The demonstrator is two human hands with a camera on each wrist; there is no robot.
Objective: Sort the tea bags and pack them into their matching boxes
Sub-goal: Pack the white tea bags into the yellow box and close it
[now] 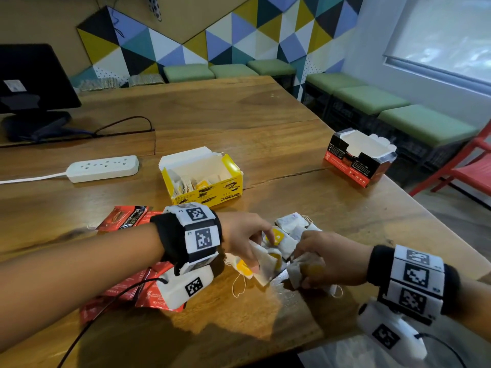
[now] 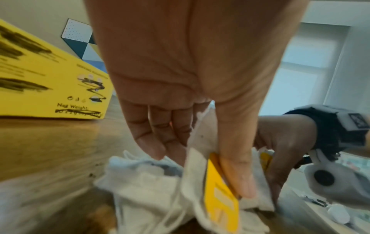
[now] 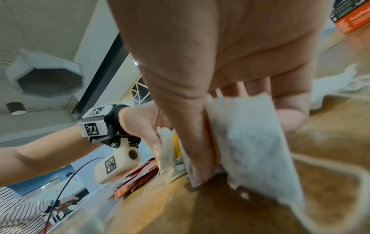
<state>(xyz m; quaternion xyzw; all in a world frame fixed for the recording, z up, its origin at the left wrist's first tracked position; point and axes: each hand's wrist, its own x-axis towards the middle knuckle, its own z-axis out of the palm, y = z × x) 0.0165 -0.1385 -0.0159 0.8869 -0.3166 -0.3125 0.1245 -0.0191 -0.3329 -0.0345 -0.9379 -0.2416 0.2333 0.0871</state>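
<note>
My left hand and right hand each pinch yellow-tagged tea bags, gathering them for the yellow box.

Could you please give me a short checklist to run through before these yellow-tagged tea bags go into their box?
1. Left hand has a bag: ok, thumb and fingers pinch a yellow-tagged tea bag.
2. Right hand has a bag: ok, it grips a white tea bag; its tag is mostly hidden.
3. Yellow box open: ok, lid flap is up and bags already lie inside.
4. Red-and-black box open: ok, top flaps are up.
5. Strings free: cannot tell, loose strings trail among the pile.
6. Red packets kept apart: ok, they lie under the left forearm, away from the white bags.
</note>
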